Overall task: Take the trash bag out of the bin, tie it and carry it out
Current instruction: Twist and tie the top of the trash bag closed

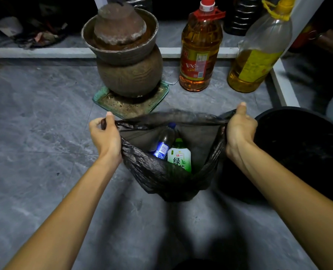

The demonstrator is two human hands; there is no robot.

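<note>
Just above the grey tiled floor (45,117), we hold the black trash bag (161,178) clear of the black bin (302,152), which stands beside it on our right. Our left hand (105,135) is closed on one bunched corner of the bag's rim and our right hand (239,131) is closed on the opposite corner, so the mouth is pulled wide and taut between them.

Inside we see a dark soda bottle with a blue label (164,143) and a green tea bottle (180,158) leaning together. The film looks thin, so in our judgement a hard pull while tying could tear it at the pinched corners. If one grip slips, the mouth would sag and the bottles could roll out. Swinging the bag forward might also knock the clay jar (126,55) on its green tray (130,102), or the two oil bottles, one red-capped (199,49) and one yellow-capped (259,49).

No raised surface is in view; everything stands on the floor. A pale ledge (35,52) runs across the far side, with dark clutter beyond. The light is dim.
</note>
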